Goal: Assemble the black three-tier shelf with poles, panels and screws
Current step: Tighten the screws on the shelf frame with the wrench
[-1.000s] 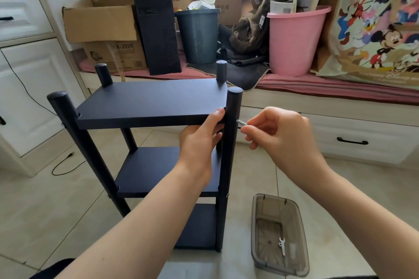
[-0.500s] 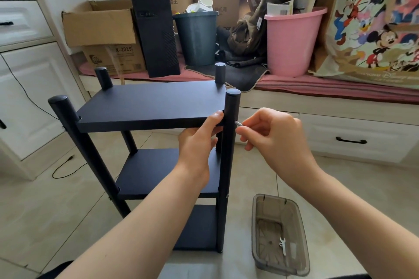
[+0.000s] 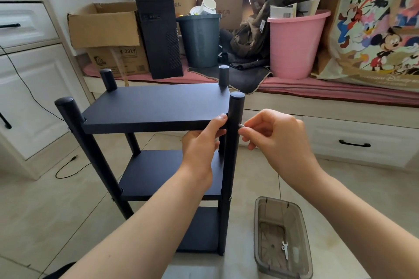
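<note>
The black three-tier shelf [image 3: 156, 106] stands upright on the tiled floor with three panels between four poles. My left hand [image 3: 201, 140] grips the front edge of the top panel beside the front right pole [image 3: 234, 142], thumb on top. My right hand [image 3: 278, 136] pinches a small silver screw [image 3: 240, 125] whose tip touches the right side of that pole at the top panel's height. Most of the screw is hidden by my fingers.
A smoky plastic tray [image 3: 260, 256] with a small white wrench [image 3: 285, 248] lies on the floor at the right of the shelf. Behind stand a bench with cardboard boxes [image 3: 104, 27], a computer tower [image 3: 159, 34], a dark bin [image 3: 199, 41] and a pink bucket [image 3: 294, 45]. White cabinets [image 3: 27, 88] are at the left.
My right hand has moved slightly left, bringing the screw against the front right pole. My left hand keeps its grip on the top panel.
</note>
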Demonstrator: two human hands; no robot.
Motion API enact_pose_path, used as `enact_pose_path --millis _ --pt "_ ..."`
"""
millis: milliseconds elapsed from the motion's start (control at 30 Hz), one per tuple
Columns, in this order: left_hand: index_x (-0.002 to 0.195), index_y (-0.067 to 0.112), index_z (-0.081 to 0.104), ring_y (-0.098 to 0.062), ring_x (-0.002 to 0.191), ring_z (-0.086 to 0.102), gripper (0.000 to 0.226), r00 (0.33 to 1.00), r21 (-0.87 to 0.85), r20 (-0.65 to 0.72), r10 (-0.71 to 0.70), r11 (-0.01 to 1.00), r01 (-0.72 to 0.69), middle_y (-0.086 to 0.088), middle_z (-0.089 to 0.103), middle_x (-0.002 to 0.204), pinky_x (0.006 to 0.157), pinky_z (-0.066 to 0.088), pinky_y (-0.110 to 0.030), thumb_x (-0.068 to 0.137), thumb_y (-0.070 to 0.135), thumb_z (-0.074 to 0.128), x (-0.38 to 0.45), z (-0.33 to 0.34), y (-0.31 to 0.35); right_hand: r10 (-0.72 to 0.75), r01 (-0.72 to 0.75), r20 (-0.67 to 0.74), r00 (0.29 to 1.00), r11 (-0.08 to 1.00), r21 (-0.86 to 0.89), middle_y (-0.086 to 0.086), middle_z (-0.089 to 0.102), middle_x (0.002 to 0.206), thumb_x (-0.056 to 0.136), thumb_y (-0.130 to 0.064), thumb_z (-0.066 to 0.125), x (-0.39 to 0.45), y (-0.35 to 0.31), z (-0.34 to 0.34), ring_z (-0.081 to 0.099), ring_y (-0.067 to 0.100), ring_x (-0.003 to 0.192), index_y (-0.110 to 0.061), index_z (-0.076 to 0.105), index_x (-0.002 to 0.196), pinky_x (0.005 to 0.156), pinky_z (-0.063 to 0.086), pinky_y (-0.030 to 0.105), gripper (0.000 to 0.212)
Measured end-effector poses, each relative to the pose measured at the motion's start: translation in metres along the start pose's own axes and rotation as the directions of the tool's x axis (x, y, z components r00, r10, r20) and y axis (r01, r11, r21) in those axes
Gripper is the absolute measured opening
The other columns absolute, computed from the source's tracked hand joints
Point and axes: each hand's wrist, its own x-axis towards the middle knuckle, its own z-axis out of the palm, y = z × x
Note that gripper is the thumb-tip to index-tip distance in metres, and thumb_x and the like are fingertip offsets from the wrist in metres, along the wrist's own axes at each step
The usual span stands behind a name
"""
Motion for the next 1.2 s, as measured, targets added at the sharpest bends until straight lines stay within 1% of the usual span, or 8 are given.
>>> enact_pose_path --millis 133,400,500,633,867,967,1100,1200 --pt "0.112 0.015 0.075 -0.018 0.111 0.067 0.033 1.000 0.009 -0.008 -0.004 1.000 0.005 -0.003 0.076 0.109 0.100 0.046 -0.038 0.091 0.040 0.066 0.0007 0.0006 -0.0008 -0.022 0.022 -0.007 1.000 0.999 -0.033 -0.008 0.069 0.063 0.084 -0.014 0.078 -0.0001 0.0009 0.0007 0.066 0.004 0.055 -0.016 0.067 0.077 0.060 0.052 0.016 0.013" --pt "0.114 0.015 0.074 -0.016 0.110 0.067 0.035 0.999 0.000 -0.032 -0.011 1.000 0.011 -0.001 0.075 0.110 0.095 0.046 -0.035 0.091 0.040 0.066 0.0018 0.0022 -0.0021 -0.061 0.059 -0.018 0.998 0.994 -0.094 -0.004 0.069 0.066 0.085 -0.014 0.077 -0.0001 -0.0004 0.0049 0.065 0.007 0.059 -0.014 0.067 0.081 0.063 0.053 0.024 0.010" --pt "0.113 0.015 0.074 -0.016 0.109 0.067 0.034 0.999 -0.003 -0.031 -0.008 1.000 0.008 -0.001 0.075 0.109 0.091 0.045 -0.033 0.091 0.040 0.065 0.0017 0.0022 -0.0023 -0.048 0.046 -0.025 0.999 0.996 -0.074 -0.004 0.070 0.068 0.084 -0.012 0.078 0.0016 -0.0009 0.0061 0.066 0.005 0.059 -0.013 0.067 0.081 0.062 0.054 0.021 0.011" --pt "0.113 0.015 0.074 -0.016 0.109 0.067 0.034 0.999 -0.005 -0.036 -0.009 1.000 0.008 -0.001 0.075 0.109 0.092 0.046 -0.033 0.092 0.040 0.065 0.0020 0.0025 -0.0023 -0.030 0.029 -0.034 0.999 0.999 -0.035 -0.007 0.070 0.068 0.082 -0.013 0.079 0.0031 -0.0006 0.0079 0.066 0.000 0.058 -0.014 0.066 0.080 0.058 0.048 0.009 0.014" --pt "0.112 0.013 0.075 -0.019 0.110 0.067 0.034 0.999 -0.017 -0.046 -0.007 1.000 0.007 -0.003 0.075 0.110 0.097 0.048 -0.036 0.090 0.038 0.068 0.0021 0.0025 -0.0020 -0.005 0.001 -0.058 0.998 0.998 -0.067 -0.008 0.068 0.064 0.081 -0.026 0.081 0.0025 0.0006 0.0070 0.065 0.003 0.058 -0.014 0.065 0.078 0.056 0.048 0.012 0.020" --pt "0.113 0.014 0.074 -0.019 0.110 0.067 0.034 0.999 -0.017 -0.050 -0.006 1.000 0.006 -0.003 0.075 0.110 0.096 0.048 -0.035 0.090 0.039 0.068 0.0029 0.0026 -0.0024 -0.011 0.008 -0.055 0.998 0.998 -0.064 -0.008 0.068 0.066 0.081 -0.024 0.082 0.0014 0.0001 0.0059 0.065 0.002 0.060 -0.015 0.064 0.078 0.057 0.046 0.010 0.020" --pt "0.113 0.014 0.074 -0.018 0.110 0.067 0.035 0.999 -0.009 -0.047 -0.008 1.000 0.008 -0.003 0.075 0.109 0.096 0.047 -0.035 0.090 0.040 0.067 0.0033 0.0023 -0.0026 -0.032 0.028 -0.048 0.998 0.996 -0.083 -0.015 0.065 0.070 0.080 -0.018 0.082 -0.0013 -0.0022 0.0054 0.064 -0.002 0.073 -0.018 0.066 0.082 0.064 0.046 0.005 0.016" --pt "0.112 0.014 0.075 -0.018 0.109 0.067 0.035 0.999 -0.013 -0.047 -0.008 1.000 0.008 -0.002 0.076 0.108 0.095 0.048 -0.034 0.090 0.040 0.068 0.0029 0.0024 -0.0023 -0.045 0.040 -0.047 0.998 0.995 -0.096 -0.012 0.069 0.073 0.082 -0.017 0.081 -0.0021 -0.0025 0.0046 0.066 -0.003 0.071 -0.016 0.071 0.086 0.068 0.049 0.007 0.011"
